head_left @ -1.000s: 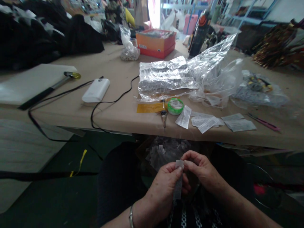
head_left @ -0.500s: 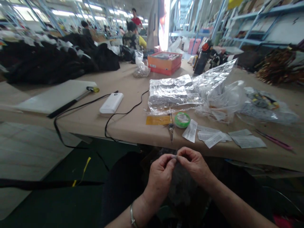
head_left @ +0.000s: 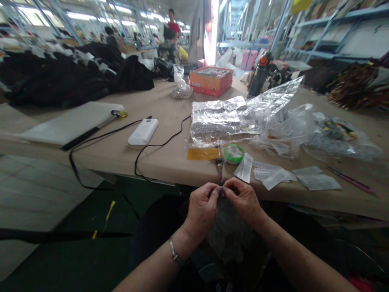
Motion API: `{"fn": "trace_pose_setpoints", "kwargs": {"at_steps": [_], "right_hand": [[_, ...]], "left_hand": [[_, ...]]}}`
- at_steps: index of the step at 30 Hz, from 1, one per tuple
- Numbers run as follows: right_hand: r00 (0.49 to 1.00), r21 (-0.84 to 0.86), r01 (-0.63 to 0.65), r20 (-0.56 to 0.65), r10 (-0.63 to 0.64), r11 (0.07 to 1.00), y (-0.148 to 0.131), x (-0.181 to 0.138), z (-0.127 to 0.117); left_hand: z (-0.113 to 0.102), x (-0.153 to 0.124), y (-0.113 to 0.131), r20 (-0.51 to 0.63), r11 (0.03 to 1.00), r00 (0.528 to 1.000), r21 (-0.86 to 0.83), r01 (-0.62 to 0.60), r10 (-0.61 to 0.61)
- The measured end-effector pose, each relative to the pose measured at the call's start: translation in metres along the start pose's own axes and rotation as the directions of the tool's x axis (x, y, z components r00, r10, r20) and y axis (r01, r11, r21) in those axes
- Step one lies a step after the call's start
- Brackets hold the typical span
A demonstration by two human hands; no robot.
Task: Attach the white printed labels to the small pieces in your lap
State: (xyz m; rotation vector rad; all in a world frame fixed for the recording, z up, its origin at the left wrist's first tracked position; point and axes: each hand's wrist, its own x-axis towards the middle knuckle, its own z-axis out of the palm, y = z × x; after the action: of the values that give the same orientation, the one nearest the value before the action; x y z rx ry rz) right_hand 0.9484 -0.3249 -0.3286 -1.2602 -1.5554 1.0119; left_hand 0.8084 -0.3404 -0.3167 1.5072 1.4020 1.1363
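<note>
At the table's front edge, my left hand [head_left: 202,206] and my right hand [head_left: 244,201] meet with thumbs and forefingers pinched together. Between the fingertips is a small greyish piece [head_left: 221,192], mostly hidden, so its kind does not show. Just beyond the fingers, a slim tool with a metal tip and dark collar [head_left: 219,164] points toward me over the edge. The tip lies very close to my fingertips; whether they touch I cannot tell. Beside the tool are amber tape [head_left: 202,154], a round green-rimmed container [head_left: 234,153] with whitish contents, and printed paper slips [head_left: 244,168].
Clear plastic packaging [head_left: 223,119] lies behind the tool. A white power bank [head_left: 143,131] and black cable are to the left, tweezers [head_left: 351,180] to the right. An orange box [head_left: 211,83], a dark bottle [head_left: 258,77] and black fabric [head_left: 75,75] stand farther back. People work in the distance.
Both hands have risen and shifted slightly forward, bringing the pinched piece up close to the tool's tip. The things on the table stay where they were.
</note>
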Motion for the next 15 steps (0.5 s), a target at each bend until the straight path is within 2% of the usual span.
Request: {"fn": "trace_pose_setpoints", "kwargs": {"at_steps": [15], "right_hand": [[0.996, -0.077, 0.078, -0.037, -0.081, 0.994, -0.0030, 0.0053, -0.0004]], "left_hand": [[0.0007, 0.0086, -0.0059, 0.006, 0.999, 1.000, 0.042, -0.015, 0.015]]}}
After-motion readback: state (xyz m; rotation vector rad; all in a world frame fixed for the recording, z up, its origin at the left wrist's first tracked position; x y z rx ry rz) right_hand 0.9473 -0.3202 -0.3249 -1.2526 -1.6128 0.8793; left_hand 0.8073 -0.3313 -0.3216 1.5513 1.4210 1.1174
